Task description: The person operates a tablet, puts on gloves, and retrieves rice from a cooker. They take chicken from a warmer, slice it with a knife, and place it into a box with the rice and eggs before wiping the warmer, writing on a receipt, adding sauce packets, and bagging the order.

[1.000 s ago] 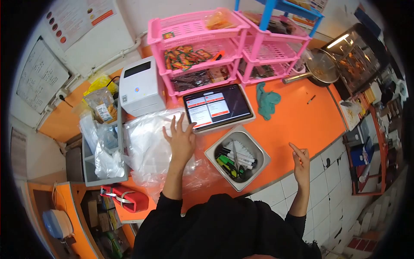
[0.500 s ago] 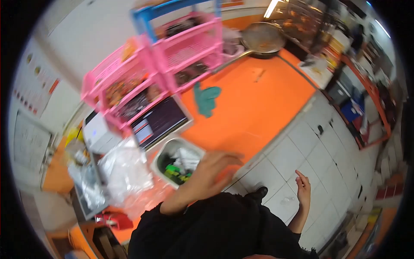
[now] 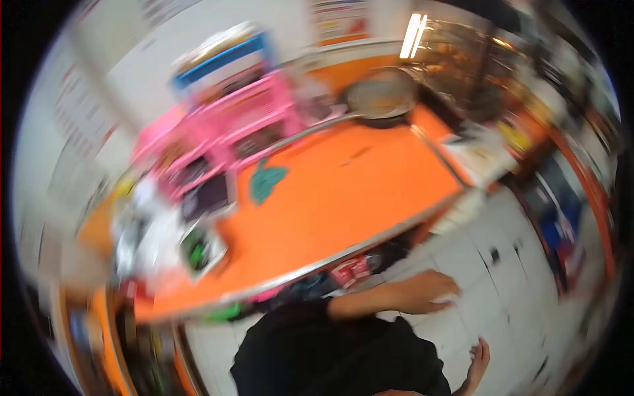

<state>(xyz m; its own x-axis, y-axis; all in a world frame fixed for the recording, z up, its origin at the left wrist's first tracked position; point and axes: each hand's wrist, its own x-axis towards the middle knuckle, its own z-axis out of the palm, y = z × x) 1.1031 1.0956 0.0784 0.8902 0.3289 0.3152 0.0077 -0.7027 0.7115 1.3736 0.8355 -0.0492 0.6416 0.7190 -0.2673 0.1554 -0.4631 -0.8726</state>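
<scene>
The two hands are apart and seem to grip nothing: the left hand (image 3: 426,290), right of centre in the lower frame, has its fingers loosely extended, and the right hand (image 3: 479,358), at the lower right, is half-curled with fingertips up. Both show against the tiled floor (image 3: 456,254), probably hanging clear because the body is turned from the table (image 3: 343,198), the nearest large thing, whose orange top crosses the middle of the frame.

One long-handled pan (image 3: 380,96) sits at the table's upper right, its handle pointing left, perhaps so that it does not jut past the front edge. At the left of the frame, one tablet (image 3: 205,199) leans below the racks, likely angled for reading. One small bin (image 3: 218,256) beside it seems to keep loose things together; its green and pale contents are too blurred to count.

Two pink racks stand at upper left, a left rack (image 3: 158,135) and a right rack (image 3: 254,105), tiered presumably to save surface, with one blue tier (image 3: 221,61) above. One teal cloth (image 3: 266,181) lies crumpled left of centre.
</scene>
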